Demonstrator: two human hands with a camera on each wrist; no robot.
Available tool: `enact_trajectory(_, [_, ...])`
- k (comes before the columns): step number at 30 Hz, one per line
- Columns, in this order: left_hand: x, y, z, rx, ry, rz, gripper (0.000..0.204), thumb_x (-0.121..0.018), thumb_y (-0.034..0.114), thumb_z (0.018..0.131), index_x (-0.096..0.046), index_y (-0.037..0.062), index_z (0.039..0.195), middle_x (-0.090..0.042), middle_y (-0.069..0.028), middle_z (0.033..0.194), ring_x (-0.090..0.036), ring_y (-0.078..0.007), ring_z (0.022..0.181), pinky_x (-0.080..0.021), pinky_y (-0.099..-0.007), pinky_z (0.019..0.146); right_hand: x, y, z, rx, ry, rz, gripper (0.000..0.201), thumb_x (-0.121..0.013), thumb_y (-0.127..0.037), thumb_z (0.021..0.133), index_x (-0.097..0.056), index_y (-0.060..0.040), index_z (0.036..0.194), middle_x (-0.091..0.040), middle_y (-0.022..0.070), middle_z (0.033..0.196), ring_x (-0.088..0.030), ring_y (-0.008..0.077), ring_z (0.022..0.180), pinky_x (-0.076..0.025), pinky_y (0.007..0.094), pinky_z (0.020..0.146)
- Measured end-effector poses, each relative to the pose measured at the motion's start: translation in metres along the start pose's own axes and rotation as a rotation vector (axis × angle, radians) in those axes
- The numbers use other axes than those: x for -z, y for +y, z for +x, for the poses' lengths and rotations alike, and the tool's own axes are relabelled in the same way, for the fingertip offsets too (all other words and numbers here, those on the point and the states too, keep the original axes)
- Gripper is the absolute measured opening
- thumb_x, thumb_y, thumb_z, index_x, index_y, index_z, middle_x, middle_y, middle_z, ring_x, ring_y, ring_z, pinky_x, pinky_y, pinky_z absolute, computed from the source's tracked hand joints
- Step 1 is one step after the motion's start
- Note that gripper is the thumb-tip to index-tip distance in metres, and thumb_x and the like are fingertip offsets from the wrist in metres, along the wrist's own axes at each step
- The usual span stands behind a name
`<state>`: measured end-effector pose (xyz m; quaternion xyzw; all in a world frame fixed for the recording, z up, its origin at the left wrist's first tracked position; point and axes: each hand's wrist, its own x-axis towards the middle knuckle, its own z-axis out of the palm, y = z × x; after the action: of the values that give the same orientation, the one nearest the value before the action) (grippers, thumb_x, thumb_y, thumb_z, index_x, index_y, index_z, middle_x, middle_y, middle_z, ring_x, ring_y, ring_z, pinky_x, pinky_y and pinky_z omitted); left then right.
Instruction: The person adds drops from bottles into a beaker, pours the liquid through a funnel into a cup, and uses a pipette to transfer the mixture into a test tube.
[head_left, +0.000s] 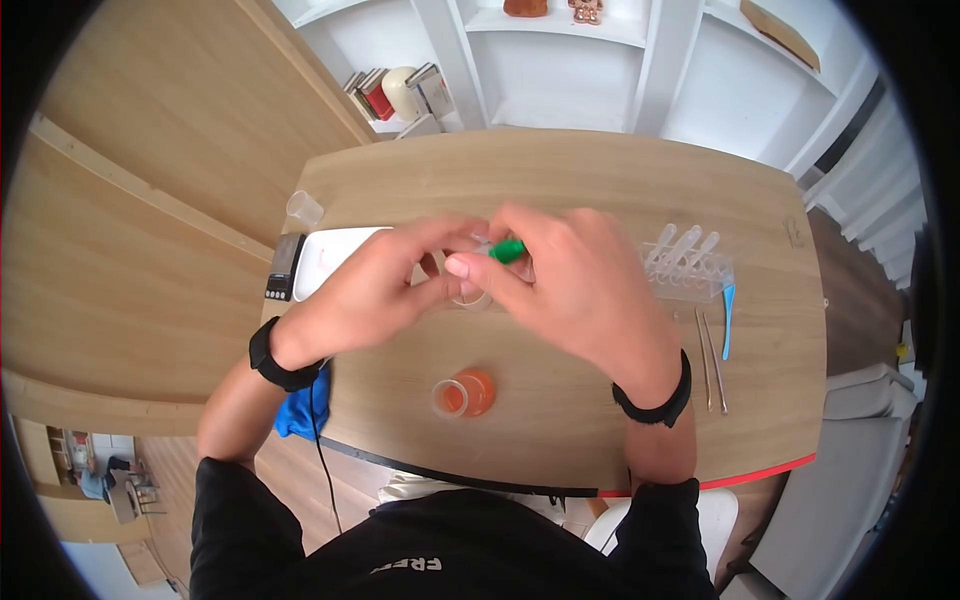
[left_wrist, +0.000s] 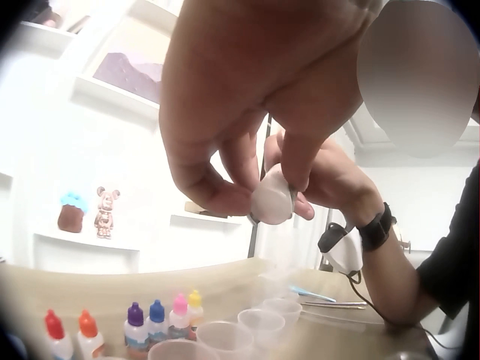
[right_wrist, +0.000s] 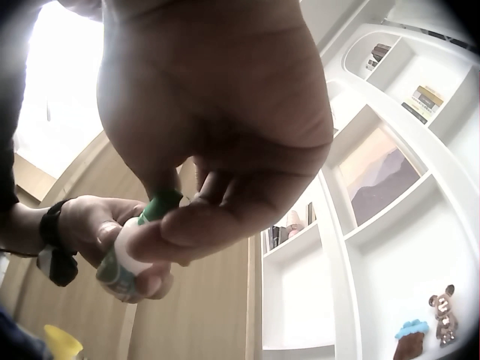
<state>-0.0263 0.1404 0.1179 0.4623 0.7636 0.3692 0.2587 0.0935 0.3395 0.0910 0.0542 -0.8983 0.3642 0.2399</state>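
Note:
Both hands meet over the middle of the table around a small squeeze bottle (right_wrist: 120,262) with a green cap (head_left: 507,250). My left hand (head_left: 375,280) holds the bottle's body between thumb and fingers; in the left wrist view its pale round base (left_wrist: 272,199) faces the camera. At the other end, my right hand (head_left: 590,285) pinches the green cap with thumb and forefinger. The bottle is tilted in the air. Beneath the hands, a clear plastic cup (head_left: 473,301) is partly hidden. Nearer the body stands a clear vessel of orange liquid (head_left: 480,393).
To the right stand a clear rack (head_left: 690,285) with several tubes, a blue spatula (head_left: 728,325) and thin metal tools (head_left: 712,360). A digital scale (head_left: 283,268), white tray (head_left: 318,255) and cup (head_left: 304,208) are at left. Several color bottles (left_wrist: 156,322) and cups (left_wrist: 225,339) line the table.

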Motion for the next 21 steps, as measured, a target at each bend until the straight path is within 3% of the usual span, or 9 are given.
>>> enact_trajectory(3, [0.006,-0.002,0.003,-0.003,0.053,0.017,0.05,-0.077,0.003,0.1,-0.063,0.0039,0.148,-0.076,-0.0063,0.131,-0.069,-0.0158,0.11,-0.055,-0.0338,0.093,0.001,-0.001,0.001,0.039,0.031,0.002,0.033,-0.071,-0.033,0.104,-0.071,-0.0006,0.096,-0.069,0.0183,0.068,-0.07,0.0413,0.067,-0.054,0.0487,0.061])
enact_trajectory(9, [0.001,0.003,0.001,-0.126,0.086,0.16,0.057,-0.078,0.004,0.099,-0.06,0.0058,0.153,-0.078,-0.0056,0.123,-0.069,-0.0171,0.107,-0.055,-0.0332,0.09,0.013,-0.007,0.004,-0.086,-0.096,-0.076,0.034,-0.073,-0.037,0.103,-0.071,-0.0027,0.105,-0.068,0.0144,0.063,-0.069,0.0387,0.06,-0.052,0.0477,0.057])
enact_trajectory(12, [0.004,0.012,0.006,-0.122,0.116,0.178,0.06,-0.079,0.003,0.098,-0.059,0.0061,0.154,-0.079,-0.006,0.121,-0.07,-0.0182,0.105,-0.055,-0.0334,0.089,0.006,-0.002,0.002,-0.035,0.033,0.023,0.033,-0.072,-0.037,0.104,-0.073,-0.0037,0.103,-0.067,0.0123,0.061,-0.068,0.037,0.058,-0.052,0.0473,0.055])
enact_trajectory(16, [0.001,0.006,0.008,-0.243,0.137,0.248,0.062,-0.08,0.003,0.097,-0.059,0.0058,0.155,-0.079,-0.0066,0.12,-0.07,-0.0192,0.104,-0.055,-0.0341,0.089,0.011,-0.003,0.002,-0.041,0.002,-0.09,0.033,-0.073,-0.037,0.103,-0.072,-0.0041,0.102,-0.067,0.0124,0.061,-0.068,0.0365,0.059,-0.052,0.0471,0.055])
enact_trajectory(21, [0.002,0.007,0.009,-0.183,0.136,0.25,0.063,-0.08,0.002,0.096,-0.058,0.007,0.156,-0.078,-0.0073,0.121,-0.071,-0.0206,0.104,-0.056,-0.0339,0.087,0.004,0.0,0.002,0.006,0.07,-0.128,0.033,-0.072,-0.037,0.104,-0.069,-0.0043,0.099,-0.066,0.0126,0.06,-0.068,0.0365,0.058,-0.052,0.0471,0.055])
